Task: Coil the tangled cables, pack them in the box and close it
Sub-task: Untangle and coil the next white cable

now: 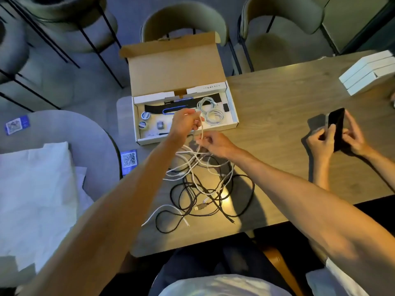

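View from above of a person seated at a wooden table, both bare forearms reaching forward; the left hand is raised just over the front edge of an open cardboard box, fingers curled around a white cable; the right hand, just beside and a little nearer the person, pinches the same white cable between thumb and fingertips; from both hands the cable drops into a loose tangle of white and black cables spread on the table between the forearms, with plug ends lying at its near edge; the box sits at the table's far left corner, its lid standing open toward the far side; inside, at the right end, lie coiled white cables, with a dark strap and small round items to their left; at the right, a second person holds a dark phone; stacked white boxes rest at the far right edge; upholstered chairs stand beyond the table.
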